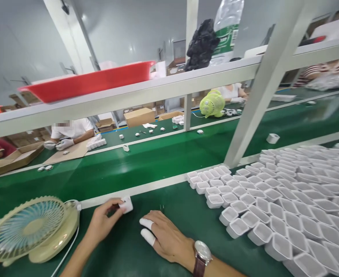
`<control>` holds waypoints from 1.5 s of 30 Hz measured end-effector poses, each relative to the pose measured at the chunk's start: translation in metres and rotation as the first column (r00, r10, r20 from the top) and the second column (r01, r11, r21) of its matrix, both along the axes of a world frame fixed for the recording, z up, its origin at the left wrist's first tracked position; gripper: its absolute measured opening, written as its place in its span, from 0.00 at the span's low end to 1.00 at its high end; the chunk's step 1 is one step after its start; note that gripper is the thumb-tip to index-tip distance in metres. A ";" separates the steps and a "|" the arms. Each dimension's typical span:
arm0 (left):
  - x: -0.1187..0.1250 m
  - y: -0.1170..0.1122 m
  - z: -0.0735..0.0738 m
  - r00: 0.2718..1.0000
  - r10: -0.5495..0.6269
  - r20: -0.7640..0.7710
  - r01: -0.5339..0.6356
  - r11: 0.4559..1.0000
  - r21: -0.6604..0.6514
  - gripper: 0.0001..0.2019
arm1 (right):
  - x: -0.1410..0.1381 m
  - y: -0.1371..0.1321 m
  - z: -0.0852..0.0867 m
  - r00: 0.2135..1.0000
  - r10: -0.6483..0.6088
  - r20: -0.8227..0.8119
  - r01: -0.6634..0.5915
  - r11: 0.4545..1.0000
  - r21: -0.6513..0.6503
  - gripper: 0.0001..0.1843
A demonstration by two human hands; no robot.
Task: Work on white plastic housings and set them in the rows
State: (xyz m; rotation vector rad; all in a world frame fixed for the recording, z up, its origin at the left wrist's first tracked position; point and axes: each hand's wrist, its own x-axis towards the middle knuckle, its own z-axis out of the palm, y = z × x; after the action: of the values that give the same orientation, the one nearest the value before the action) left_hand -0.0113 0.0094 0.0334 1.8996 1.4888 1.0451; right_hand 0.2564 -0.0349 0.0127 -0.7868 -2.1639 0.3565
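Observation:
My left hand pinches a small white plastic housing between thumb and fingers, just above the green work surface near the belt's white edge strip. To its right, my right hand lies low over the surface with thumb and forefinger apart. White finger cots cover those two fingertips, and nothing shows between them. Small thin metal pins are just beyond its other fingers, whose tips are partly hidden. Many open white plastic cups stand in packed rows on the right.
A cream desk fan with a cord stands left. A green conveyor belt runs across, carrying a white cup. Overhead, a shelf on a slanted post holds a red tray and a bottle. Co-workers sit opposite.

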 end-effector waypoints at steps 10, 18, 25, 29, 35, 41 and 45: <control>-0.006 0.115 -0.002 0.915 0.368 -0.164 -0.355 0.929 0.103 0.19 | -0.001 0.003 -0.010 0.994 0.005 0.110 -0.005 1.000 0.003 0.12; 0.039 0.124 0.004 0.910 0.313 -0.272 -0.228 0.925 0.304 0.20 | -0.004 0.008 -0.014 0.973 0.021 0.228 -0.032 0.998 0.047 0.15; 0.170 0.101 0.023 0.802 -0.483 -0.351 0.545 0.833 0.100 0.22 | -0.004 0.006 -0.012 0.978 -0.004 0.209 -0.007 0.999 0.052 0.14; 0.227 0.103 0.018 0.720 -0.573 -0.391 0.646 0.760 0.075 0.25 | -0.004 0.006 -0.014 0.979 -0.007 0.206 -0.011 0.996 0.086 0.12; 0.258 0.111 0.011 0.720 -0.546 -0.429 0.623 0.781 0.052 0.07 | -0.003 0.002 -0.020 0.987 -0.018 0.157 0.008 0.998 0.064 0.05; 0.216 0.102 0.015 0.838 -0.384 -0.387 0.453 0.885 0.103 0.04 | -0.003 0.005 -0.011 0.998 0.055 0.033 -0.058 0.995 0.086 0.13; 0.154 0.072 0.019 0.927 -0.237 -0.290 0.295 0.940 0.174 0.04 | -0.003 0.005 -0.009 0.997 0.066 0.031 -0.069 0.992 0.107 0.13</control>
State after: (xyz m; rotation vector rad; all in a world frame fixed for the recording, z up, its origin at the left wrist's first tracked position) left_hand 0.1430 0.0815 0.0527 2.3982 1.2391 0.8802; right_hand 0.2530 -0.0302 0.0033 -0.6626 -2.2192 0.2615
